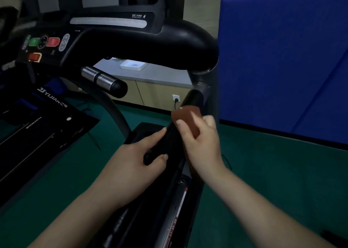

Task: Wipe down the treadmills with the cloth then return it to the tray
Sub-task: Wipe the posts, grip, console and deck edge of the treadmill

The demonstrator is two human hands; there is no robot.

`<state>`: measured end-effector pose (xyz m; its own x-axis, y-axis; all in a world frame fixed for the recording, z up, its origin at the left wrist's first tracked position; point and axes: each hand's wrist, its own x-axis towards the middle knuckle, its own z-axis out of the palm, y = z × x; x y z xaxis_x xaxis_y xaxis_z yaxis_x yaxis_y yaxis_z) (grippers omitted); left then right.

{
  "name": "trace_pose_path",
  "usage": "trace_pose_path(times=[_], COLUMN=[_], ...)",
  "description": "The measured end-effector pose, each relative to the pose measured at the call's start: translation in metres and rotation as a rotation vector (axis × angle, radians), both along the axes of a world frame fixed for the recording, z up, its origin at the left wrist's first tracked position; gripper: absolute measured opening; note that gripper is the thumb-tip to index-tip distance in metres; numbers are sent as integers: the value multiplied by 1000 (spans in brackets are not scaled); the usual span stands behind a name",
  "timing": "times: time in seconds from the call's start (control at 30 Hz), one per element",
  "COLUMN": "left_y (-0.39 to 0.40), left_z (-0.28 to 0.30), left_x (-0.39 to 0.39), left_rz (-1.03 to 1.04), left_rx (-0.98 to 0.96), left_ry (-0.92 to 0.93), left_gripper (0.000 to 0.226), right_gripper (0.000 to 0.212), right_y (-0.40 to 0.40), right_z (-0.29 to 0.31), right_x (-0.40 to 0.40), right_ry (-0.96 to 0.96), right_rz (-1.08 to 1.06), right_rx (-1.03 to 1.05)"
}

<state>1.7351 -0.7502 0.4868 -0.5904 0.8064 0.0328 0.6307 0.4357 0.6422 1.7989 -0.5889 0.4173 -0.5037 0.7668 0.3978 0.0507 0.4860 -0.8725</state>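
Hands first: your left hand point(143, 155) curls round the treadmill's black handrail point(170, 135), thumb on top. Just right of it, your right hand point(202, 140) grips the brown cloth point(185, 116), pressing it on that rail. Beyond both, a white tray point(134, 65) sits on the counter point(160, 74).

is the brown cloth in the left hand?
No. The right hand holds the brown cloth against the black treadmill handrail; the left hand grips the rail bare.
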Motion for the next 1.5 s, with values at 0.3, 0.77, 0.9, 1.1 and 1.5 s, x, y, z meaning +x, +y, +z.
trace_pose_path(times=[0.3, 0.77, 0.9, 1.1, 1.5], left_y=[0, 2, 3, 1, 3], left_z=[4, 3, 1, -2, 2], left_x=[4, 2, 1, 0, 2], left_rz=[-5, -17, -14, 5, 10], left_rx=[-1, 44, 55, 82, 47], left_ry=[-28, -6, 4, -27, -15], left_gripper=[53, 54, 55, 52, 52], right_gripper=[40, 39, 37, 58, 36], right_y=[55, 4, -71, 27, -20], right_z=[16, 4, -4, 10, 12], right_x=[-35, -26, 6, -40, -21], right_ry=[2, 121, 270, 175, 187], right_rz=[-144, -189, -109, -192, -132], right_rx=[-232, -444, -426, -470, -433])
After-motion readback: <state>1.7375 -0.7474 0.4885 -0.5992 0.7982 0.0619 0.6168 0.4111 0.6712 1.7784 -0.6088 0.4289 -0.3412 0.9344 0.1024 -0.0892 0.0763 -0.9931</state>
